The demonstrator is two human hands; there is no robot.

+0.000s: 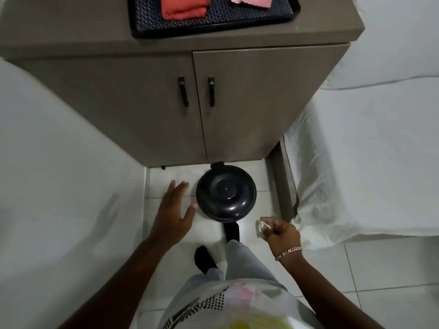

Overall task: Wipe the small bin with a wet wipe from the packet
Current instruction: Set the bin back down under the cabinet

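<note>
A small round black bin (226,193) with a domed lid stands on the white tiled floor, right in front of the cabinet. My left hand (174,211) hovers just left of the bin, fingers spread, thumb near its rim, holding nothing. My right hand (280,232) is lower right of the bin, closed on a crumpled white wet wipe (261,226). A pink packet (250,0) lies on the tray on top of the cabinet, mostly cut off by the frame's top edge.
A grey-brown cabinet (237,110) with two doors and black handles stands behind the bin. On it sits a dark tray (213,22) with a folded red cloth (184,7). White-covered beds (370,162) flank both sides. My feet in dark socks (231,231) stand near the bin.
</note>
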